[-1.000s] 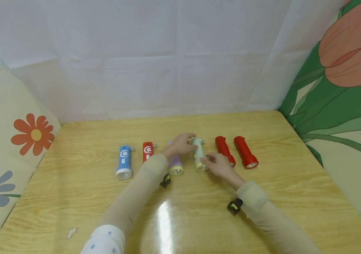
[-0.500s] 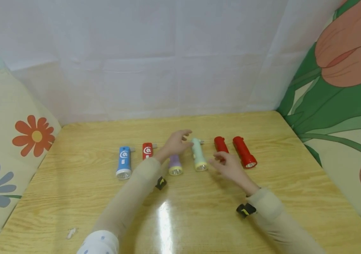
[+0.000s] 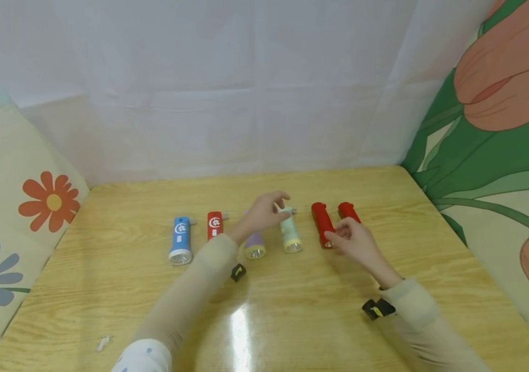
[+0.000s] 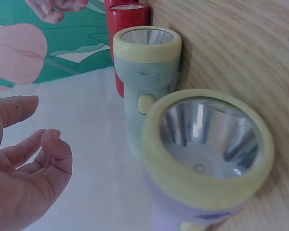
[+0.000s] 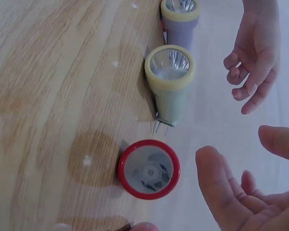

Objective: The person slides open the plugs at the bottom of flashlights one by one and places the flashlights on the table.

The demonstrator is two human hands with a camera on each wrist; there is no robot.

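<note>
Above the mint-green flashlight and the purple flashlight hovers my left hand, its fingers loosely bent around nothing. The left wrist view shows that hand apart from both lights, whose yellow-rimmed lenses face the camera. My right hand is over the two red flashlights, partly covering the right one and the lens end of the left one. In the right wrist view, a gap separates the fingers from a red-rimmed flashlight, and they hold nothing.
A blue flashlight and a red flashlight with a white emblem lie to the left in the same row on the wooden table. A white cloth hangs behind the table's back edge. Fold-out plug prongs stick out from the green flashlight.
My right hand has moved right, from the green flashlight's lens end to the red flashlights. The left hand has let go of the green flashlight's back end and stays close above it.
</note>
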